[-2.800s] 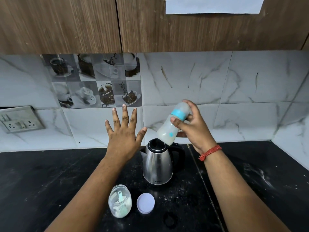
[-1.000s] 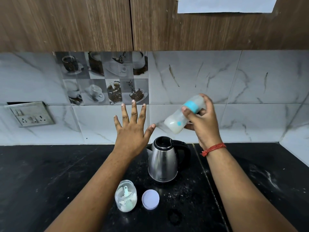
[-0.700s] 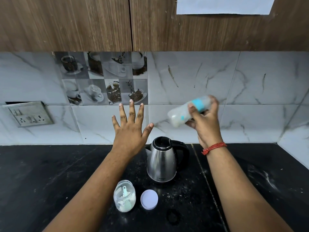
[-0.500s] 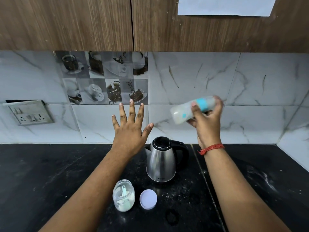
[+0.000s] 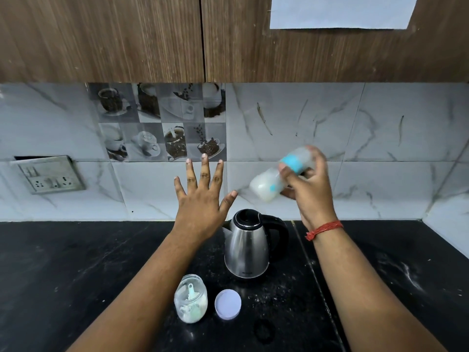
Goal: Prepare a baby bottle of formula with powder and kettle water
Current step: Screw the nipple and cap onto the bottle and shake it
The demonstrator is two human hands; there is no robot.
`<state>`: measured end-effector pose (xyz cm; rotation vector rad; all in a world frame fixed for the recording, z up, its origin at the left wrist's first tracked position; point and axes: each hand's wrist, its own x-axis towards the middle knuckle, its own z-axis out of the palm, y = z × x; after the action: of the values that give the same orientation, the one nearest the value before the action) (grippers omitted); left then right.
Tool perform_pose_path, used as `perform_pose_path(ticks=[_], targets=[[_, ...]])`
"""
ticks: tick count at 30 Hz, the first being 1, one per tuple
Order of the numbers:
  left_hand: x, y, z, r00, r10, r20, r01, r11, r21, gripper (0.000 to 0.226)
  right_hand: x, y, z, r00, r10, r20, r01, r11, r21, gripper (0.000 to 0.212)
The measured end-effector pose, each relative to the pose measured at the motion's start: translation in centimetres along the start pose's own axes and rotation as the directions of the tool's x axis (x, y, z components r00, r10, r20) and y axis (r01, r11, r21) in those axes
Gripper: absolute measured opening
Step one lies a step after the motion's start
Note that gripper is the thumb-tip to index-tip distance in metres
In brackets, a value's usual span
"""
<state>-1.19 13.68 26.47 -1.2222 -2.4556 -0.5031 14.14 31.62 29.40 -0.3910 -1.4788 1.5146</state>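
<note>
Steel electric kettle with black lid and handle (image 5: 247,246), standing on the speckled black stone counter (image 5: 76,270), taken as landmark. Just in front of kettle, slightly left: small clear jar of white powder with a pale green scoop inside (image 5: 190,301), uncapped; beside that jar, directly before the kettle, a round lilac lid (image 5: 227,304) lying flat, apart from the jar. White specks scattered over the counter around and right of kettle.

Above and right of kettle, in the air: translucent baby bottle with turquoise collar and milky liquid (image 5: 278,177), tilted nearly sideways with base toward the left, motion-blurred, gripped near the collar by the right hand (image 5: 308,189), fingers and thumb curled round it; red thread band at that wrist. Above and left of kettle: left hand (image 5: 203,199) raised, fingers straight and spread, holding nothing, forearm crossing over the counter just left of the jar.

Far left of kettle, on the marbled wall tiles: grey switch-and-socket plate (image 5: 49,177). Coffee-cup picture tiles behind the left hand. Overhead, brown wood-grain cabinets (image 5: 127,39) with a white sheet on the right door. Small writing low on kettle body, too small to read.

Bare counter well left and well right of kettle; wall corner closing in far right.
</note>
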Motion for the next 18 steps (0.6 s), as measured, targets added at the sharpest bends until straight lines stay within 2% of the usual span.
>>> perform_pose_path(ticks=[1,2,4,7,10,11,13,14,16,18], targets=[[0.00,-0.05,0.01,1.000,-0.007,0.003,0.007,1.000,-0.008,0.080,0.02,0.03,-0.13,0.999,-0.011,-0.049,0.013,1.000,0.024,0.075],[-0.02,-0.08,0.03,1.000,-0.014,0.003,0.014,1.000,-0.015,0.080,-0.03,-0.16,-0.15,0.999,-0.006,-0.038,0.006,1.000,0.024,0.075],[-0.07,-0.20,-0.01,1.000,-0.012,-0.005,0.012,1.000,-0.009,0.080,-0.20,-0.47,0.11,0.999,0.010,0.054,-0.008,0.999,-0.045,0.076],[-0.05,-0.36,-0.06,1.000,-0.013,-0.001,0.013,1.000,-0.017,0.081,-0.11,-0.27,-0.19,0.997,-0.017,-0.080,0.020,0.999,0.030,0.073],[-0.10,-0.39,-0.20,1.000,-0.018,-0.004,0.018,1.000,-0.011,0.081,-0.35,-0.47,0.14,0.995,0.031,0.091,-0.026,0.998,-0.059,0.069],[-0.12,-0.40,-0.25,1.000,-0.014,-0.002,0.014,1.000,-0.006,0.081,-0.41,-0.35,0.18,0.997,0.023,0.075,-0.018,0.998,-0.064,0.069],[-0.12,-0.37,-0.28,1.000,-0.016,0.002,0.016,1.000,-0.021,0.081,-0.32,-0.32,-0.01,0.998,-0.001,-0.065,0.002,1.000,0.014,0.071],[-0.12,-0.33,-0.29,1.000,-0.019,0.000,0.019,0.999,-0.026,0.081,-0.29,-0.45,0.02,0.998,0.007,-0.059,-0.005,1.000,0.020,0.072],[-0.10,-0.34,-0.34,1.000,-0.013,-0.004,0.013,1.000,-0.014,0.080,-0.39,-0.63,0.36,0.998,0.031,0.056,-0.027,0.998,-0.065,0.072],[-0.01,-0.46,-0.31,1.000,-0.007,-0.003,0.007,1.000,-0.012,0.079,-0.41,-0.35,0.35,1.000,0.004,-0.016,-0.004,1.000,-0.025,0.073]])
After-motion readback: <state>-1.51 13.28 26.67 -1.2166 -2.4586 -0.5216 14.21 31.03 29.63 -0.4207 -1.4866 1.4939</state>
